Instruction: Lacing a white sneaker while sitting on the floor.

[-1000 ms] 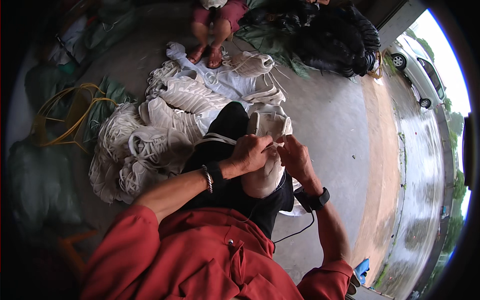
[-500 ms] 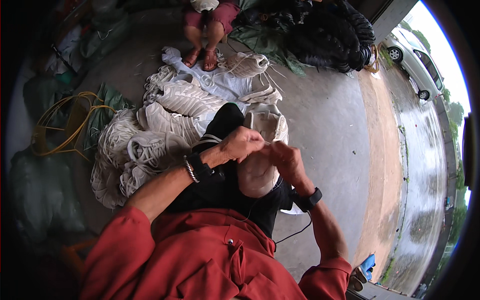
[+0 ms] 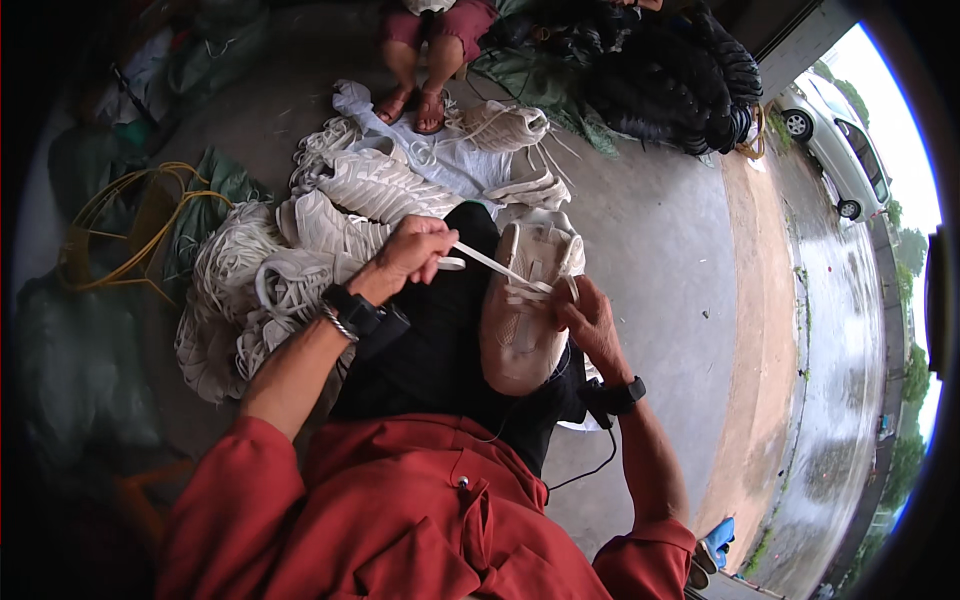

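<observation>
A white sneaker [image 3: 510,345] rests on my black-trousered lap, toe toward me. Its white shoelace [image 3: 487,262] runs taut from the eyelets leftward and up to my left hand [image 3: 412,255], which is closed in a pinch on it. A loose lace end hangs below those fingers. At the sneaker's right side, my right hand [image 3: 592,318] is closed against the edge by the eyelets; its fingertips are partly hidden. Some lace lies crossed over the tongue between the hands.
Left and ahead lies a pile of white sneakers [image 3: 380,185] with loose laces, partly on white cloth. A person's sandalled feet [image 3: 430,110] are beyond it. A yellow wire frame [image 3: 120,240] stands left, black bundles [image 3: 670,95] lie far right, and a silver car [image 3: 840,140] is outside.
My left hand has moved left and up, away from my right hand, drawing the shoelace out straight. My right hand has shifted slightly right to the sneaker's side.
</observation>
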A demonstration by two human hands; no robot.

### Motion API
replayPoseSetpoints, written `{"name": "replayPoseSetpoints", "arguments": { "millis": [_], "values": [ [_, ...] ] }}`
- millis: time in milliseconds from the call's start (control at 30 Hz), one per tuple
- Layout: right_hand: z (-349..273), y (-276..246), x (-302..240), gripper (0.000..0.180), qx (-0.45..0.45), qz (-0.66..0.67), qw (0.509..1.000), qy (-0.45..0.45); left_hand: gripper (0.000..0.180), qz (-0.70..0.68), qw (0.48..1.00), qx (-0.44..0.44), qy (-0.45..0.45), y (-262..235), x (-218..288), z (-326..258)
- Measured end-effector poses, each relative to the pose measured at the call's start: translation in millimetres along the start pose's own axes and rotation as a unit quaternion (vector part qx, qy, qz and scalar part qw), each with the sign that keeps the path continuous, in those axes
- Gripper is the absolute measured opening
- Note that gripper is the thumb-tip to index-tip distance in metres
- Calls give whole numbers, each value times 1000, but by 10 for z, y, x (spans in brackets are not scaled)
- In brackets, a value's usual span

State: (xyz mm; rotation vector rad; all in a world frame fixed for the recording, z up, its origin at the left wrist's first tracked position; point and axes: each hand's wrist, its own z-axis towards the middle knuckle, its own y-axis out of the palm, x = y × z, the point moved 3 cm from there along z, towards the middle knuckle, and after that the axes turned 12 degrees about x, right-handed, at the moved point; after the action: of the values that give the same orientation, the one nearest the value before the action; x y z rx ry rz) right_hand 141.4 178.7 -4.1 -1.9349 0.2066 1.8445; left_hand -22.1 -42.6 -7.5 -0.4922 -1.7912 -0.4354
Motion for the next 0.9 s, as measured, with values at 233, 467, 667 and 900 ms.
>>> {"name": "replayPoseSetpoints", "arguments": {
  "millis": [233,467,667,900],
  "values": [
    [11,-213,-26,12,-20,175,974,140,24,-161,981,-74,-79,-34,114,-160],
    [52,-1864,-419,13,20,388,918,82,30,-341,938,36,-39,-423,142,-79],
    [-544,-3655,-503,19,359,393,845,50,14,-114,989,76,52,274,-98,99],
    [-1666,-4803,122,14,585,320,732,140,12,56,998,-8,37,460,-405,-50]
  ]
}}
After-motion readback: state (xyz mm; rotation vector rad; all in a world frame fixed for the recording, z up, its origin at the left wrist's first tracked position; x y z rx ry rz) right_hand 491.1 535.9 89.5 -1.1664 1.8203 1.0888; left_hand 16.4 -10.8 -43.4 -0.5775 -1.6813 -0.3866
